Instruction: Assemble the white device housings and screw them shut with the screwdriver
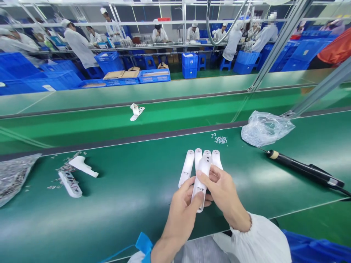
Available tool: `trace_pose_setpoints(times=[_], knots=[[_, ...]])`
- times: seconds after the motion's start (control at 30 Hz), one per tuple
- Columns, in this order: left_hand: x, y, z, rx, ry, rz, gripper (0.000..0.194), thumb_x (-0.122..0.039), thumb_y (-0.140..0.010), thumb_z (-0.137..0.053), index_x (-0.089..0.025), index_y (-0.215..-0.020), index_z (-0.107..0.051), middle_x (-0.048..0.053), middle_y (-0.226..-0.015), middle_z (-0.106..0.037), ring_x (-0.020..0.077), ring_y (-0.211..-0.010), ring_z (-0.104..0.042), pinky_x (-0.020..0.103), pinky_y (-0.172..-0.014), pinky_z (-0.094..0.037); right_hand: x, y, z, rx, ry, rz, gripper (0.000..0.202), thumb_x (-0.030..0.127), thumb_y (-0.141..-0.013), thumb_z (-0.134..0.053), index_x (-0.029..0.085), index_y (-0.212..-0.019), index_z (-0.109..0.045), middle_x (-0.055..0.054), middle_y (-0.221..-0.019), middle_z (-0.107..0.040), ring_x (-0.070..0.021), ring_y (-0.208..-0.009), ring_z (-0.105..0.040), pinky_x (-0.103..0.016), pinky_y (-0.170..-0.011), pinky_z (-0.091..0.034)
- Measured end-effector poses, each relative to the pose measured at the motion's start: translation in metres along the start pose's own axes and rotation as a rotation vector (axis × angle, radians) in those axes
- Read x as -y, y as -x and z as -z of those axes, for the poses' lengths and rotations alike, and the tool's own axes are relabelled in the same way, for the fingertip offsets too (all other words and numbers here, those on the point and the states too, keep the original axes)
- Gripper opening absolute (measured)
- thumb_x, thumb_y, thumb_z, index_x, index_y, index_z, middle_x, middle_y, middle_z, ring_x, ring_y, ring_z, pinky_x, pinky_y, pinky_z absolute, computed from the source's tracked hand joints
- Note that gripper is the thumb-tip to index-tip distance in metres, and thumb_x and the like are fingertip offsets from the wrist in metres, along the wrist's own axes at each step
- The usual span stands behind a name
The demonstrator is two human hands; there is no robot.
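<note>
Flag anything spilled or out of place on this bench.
Small parts lie strewn at left, some on a white shell. The small pile sits loose, uncontained. White pieces lie beyond the dark strip, apart from the rest. Held shell: no visible damage.

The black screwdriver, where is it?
In the head view, the black screwdriver lies on the green bench at right, its tip beside the clear plastic bag.

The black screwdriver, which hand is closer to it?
Right. The right hand is left of the black screwdriver, and the left hand is farther left.
</note>
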State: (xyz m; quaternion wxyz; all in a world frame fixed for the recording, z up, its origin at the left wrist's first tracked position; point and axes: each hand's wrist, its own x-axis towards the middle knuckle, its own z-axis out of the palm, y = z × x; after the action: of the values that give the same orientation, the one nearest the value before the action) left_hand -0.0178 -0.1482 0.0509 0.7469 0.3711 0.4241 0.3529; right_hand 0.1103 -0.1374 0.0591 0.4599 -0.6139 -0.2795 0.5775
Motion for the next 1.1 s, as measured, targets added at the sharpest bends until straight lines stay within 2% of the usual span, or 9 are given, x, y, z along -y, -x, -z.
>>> trace_pose_setpoints(times=[0.17,0.33,0.47,0.6,0.7,0.83,0.9,1.0,1.1], knots=[[0.0,-0.004,0.003,-0.057,-0.073,0.014,0.038,-0.027,-0.09,-0.064,-0.013,-0.125,-0.063,0.011,-0.098,-0.077,0.0231,-0.087,-0.073,0.031,-0.074,-0.055,-0.001,0.002,-0.005,-0.058,0.174,0.119,0.044,0.058,-0.075,-0.074,0.019,-0.094,-0.07,-0.007,-0.085,-0.07,-0.021,-0.073,-0.064,-0.026,-0.046,-0.046],[0.002,-0.001,0.009,-0.006,-0.069,0.08,0.032,-0.033,-0.092,-0.065,-0.011,-0.114,-0.068,0.01,-0.083,-0.076,0.0196,-0.077,-0.07,0.029,-0.074,-0.054,-0.003,-0.003,0.0,-0.041,0.161,0.148,0.04,0.055,-0.077,-0.075,0.018,-0.09,-0.069,-0.006,-0.082,-0.068,-0.0194,-0.076,-0.062,-0.03,-0.066,-0.051],[0.004,0.004,0.017,0.077,0.142,0.111,0.039,-0.046,-0.096,-0.058,-0.01,-0.104,-0.07,0.013,-0.094,-0.074,0.0135,-0.067,-0.065,0.025,-0.068,-0.051,-0.005,-0.003,0.01,0.225,-0.02,0.08,0.045,0.057,-0.08,-0.073,0.016,-0.098,-0.07,-0.005,-0.078,-0.065,-0.019,-0.076,-0.062,-0.032,-0.07,-0.051],[0.001,0.002,0.019,0.147,0.152,0.15,0.051,-0.058,-0.095,-0.051,-0.011,-0.084,-0.067,0.006,-0.07,-0.065,0.0087,-0.043,-0.049,0.023,-0.046,-0.038,-0.009,0.002,0.01,0.413,-0.2,0.029,0.059,0.057,-0.082,-0.071,0.02,-0.128,-0.065,-0.003,-0.076,-0.064,-0.0178,-0.075,-0.062,-0.036,-0.081,-0.053],[-0.002,0.0,0.016,-0.029,-0.22,-0.029,0.032,-0.048,-0.089,-0.065,-0.018,-0.101,-0.064,0.004,-0.076,-0.067,0.0142,-0.055,-0.057,0.025,-0.055,-0.042,-0.011,0.003,0.002,0.353,-0.359,-0.047,0.06,0.065,-0.088,-0.058,0.021,-0.128,-0.066,-0.009,-0.099,-0.07,-0.0221,-0.085,-0.065,-0.038,-0.078,-0.055],[0.004,0.005,0.012,-0.221,-0.755,-0.255,0.042,-0.044,-0.098,-0.052,-0.028,-0.137,-0.056,0.01,-0.112,-0.073,0.0263,-0.085,-0.067,0.034,-0.074,-0.046,-0.011,-0.001,-0.007,0.217,-0.534,-0.055,0.058,0.065,-0.09,-0.055,0.022,-0.128,-0.063,-0.009,-0.131,-0.064,-0.0269,-0.124,-0.056,-0.041,-0.1,-0.05],[0.011,0.008,0.01,-0.247,-0.819,-0.255,0.048,-0.046,-0.099,-0.048,-0.03,-0.144,-0.052,0.012,-0.123,-0.071,0.0312,-0.093,-0.069,0.038,-0.077,-0.047,-0.011,-0.003,-0.011,0.2,-0.564,-0.075,0.059,0.067,-0.089,-0.053,0.022,-0.127,-0.061,-0.009,-0.126,-0.066,-0.0274,-0.12,-0.06,-0.042,-0.096,-0.053],[0.018,0.009,0.007,-0.313,-0.753,-0.263,0.044,-0.048,-0.094,-0.056,-0.03,-0.133,-0.063,0.014,-0.12,-0.073,0.0342,-0.09,-0.071,0.041,-0.08,-0.047,-0.013,-0.005,-0.016,0.197,-0.525,-0.092,0.064,0.075,-0.087,-0.047,0.022,-0.119,-0.062,-0.01,-0.112,-0.069,-0.0267,-0.102,-0.067,-0.04,-0.081,-0.057],[0.013,0.006,0.006,-0.341,-0.59,-0.237,0.035,-0.054,-0.089,-0.062,-0.028,-0.11,-0.072,0.012,-0.091,-0.077,0.0281,-0.074,-0.069,0.035,-0.07,-0.049,-0.013,-0.005,-0.018,0.176,-0.451,-0.101,0.067,0.08,-0.083,-0.047,0.021,-0.108,-0.066,-0.011,-0.103,-0.069,-0.026,-0.087,-0.068,-0.039,-0.069,-0.056]])
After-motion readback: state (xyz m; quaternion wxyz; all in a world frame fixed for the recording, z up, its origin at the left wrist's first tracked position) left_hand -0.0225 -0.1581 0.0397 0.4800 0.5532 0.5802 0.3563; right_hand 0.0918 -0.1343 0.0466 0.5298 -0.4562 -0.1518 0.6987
